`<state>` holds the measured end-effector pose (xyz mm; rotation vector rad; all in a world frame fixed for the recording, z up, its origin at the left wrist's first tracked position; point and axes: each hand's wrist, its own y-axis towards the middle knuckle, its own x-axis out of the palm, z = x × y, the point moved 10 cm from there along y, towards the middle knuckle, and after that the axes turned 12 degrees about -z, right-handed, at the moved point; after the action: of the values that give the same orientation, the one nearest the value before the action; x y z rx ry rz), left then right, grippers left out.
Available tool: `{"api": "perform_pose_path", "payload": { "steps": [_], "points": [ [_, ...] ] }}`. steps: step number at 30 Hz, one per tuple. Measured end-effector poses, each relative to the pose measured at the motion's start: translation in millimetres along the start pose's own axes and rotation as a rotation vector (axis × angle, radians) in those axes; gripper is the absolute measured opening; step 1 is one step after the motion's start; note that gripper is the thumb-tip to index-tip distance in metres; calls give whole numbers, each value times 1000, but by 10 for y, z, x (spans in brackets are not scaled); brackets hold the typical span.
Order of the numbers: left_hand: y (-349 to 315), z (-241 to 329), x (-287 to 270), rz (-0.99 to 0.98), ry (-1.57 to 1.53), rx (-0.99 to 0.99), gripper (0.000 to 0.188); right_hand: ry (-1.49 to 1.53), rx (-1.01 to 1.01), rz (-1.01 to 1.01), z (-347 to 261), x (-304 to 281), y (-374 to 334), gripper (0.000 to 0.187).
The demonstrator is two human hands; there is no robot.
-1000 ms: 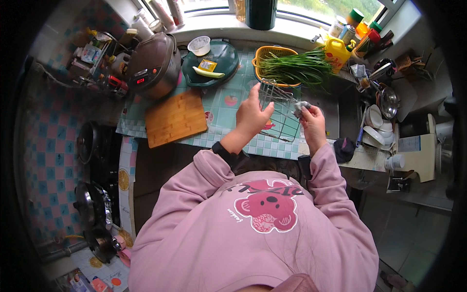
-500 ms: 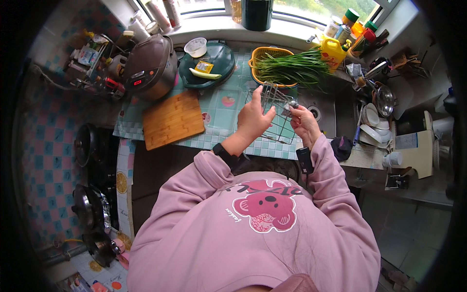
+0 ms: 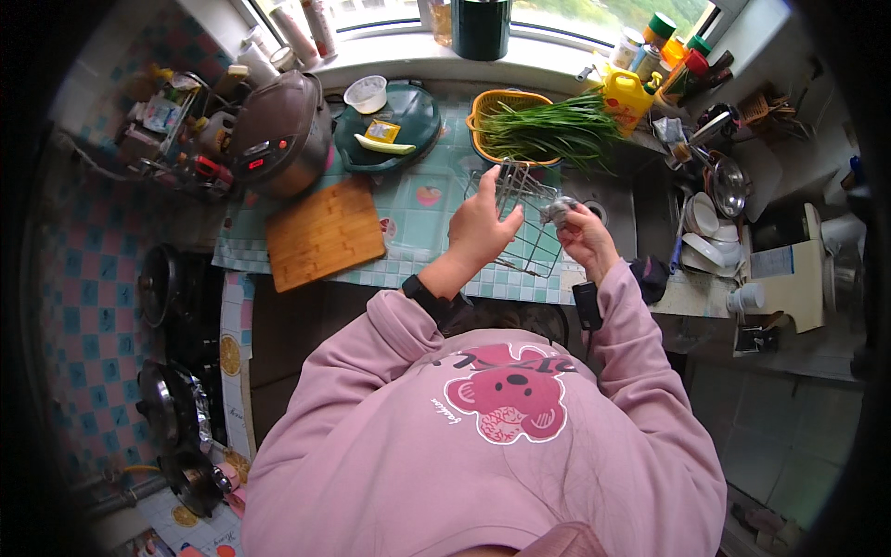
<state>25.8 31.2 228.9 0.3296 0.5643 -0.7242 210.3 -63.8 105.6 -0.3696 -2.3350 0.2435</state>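
1. Head view, step in hand: by the look of it, rubbing a wire rack (image 3: 535,243) with a grey wad (image 3: 558,213). Brace the frame firmly with the left hand (image 3: 480,229) before pressing, so as to avoid twisting or springing the thin bars.
2. Head view, technique: work along one wire at a time with short, even strokes, then turn the rack to reach corners and undersides. Go lightly near crossing wires, for fear of snagging the wad, and mind the left thumb, close by on the same frame.
3. Head view, left hand: partly open, with index finger stretched up beside the rack's far left end and thumb spread apart; apparently gripping the rack, though with the other fingers mostly hidden.
4. Head view, right hand (image 3: 585,239): closed in a pinch around the wad, at the rack's right side. Contact between wad and wire: too fine to tell.
5. Head view, placing: rack between both hands, just right of the left one, over the tiled surface (image 3: 422,227) and on the near side of the orange basket (image 3: 474,133) of long green leaves (image 3: 552,127). Sink (image 3: 620,209) just beyond the right hand, to the right. Rack lifted or resting on the surface: impossible to tell.
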Motion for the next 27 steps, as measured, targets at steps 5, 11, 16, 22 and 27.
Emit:
{"api": "perform_pose_path", "payload": {
  "steps": [5,11,16,22,27],
  "points": [
    [-15,-83,-156,33,-25,-29,69,97,-220,116,-107,-99,-44,9],
    [-69,-92,-53,-49,-46,-61,71,-858,-297,223,-585,366,76,16],
    [-69,-13,-35,-83,-14,-27,72,-1506,-111,152,-800,745,362,19],
    [-47,23,18,-68,21,-42,70,-1498,194,23,-705,596,674,25],
    [98,-171,-181,137,19,-109,66,-1119,-373,296,-766,595,329,20]
  ]
}}
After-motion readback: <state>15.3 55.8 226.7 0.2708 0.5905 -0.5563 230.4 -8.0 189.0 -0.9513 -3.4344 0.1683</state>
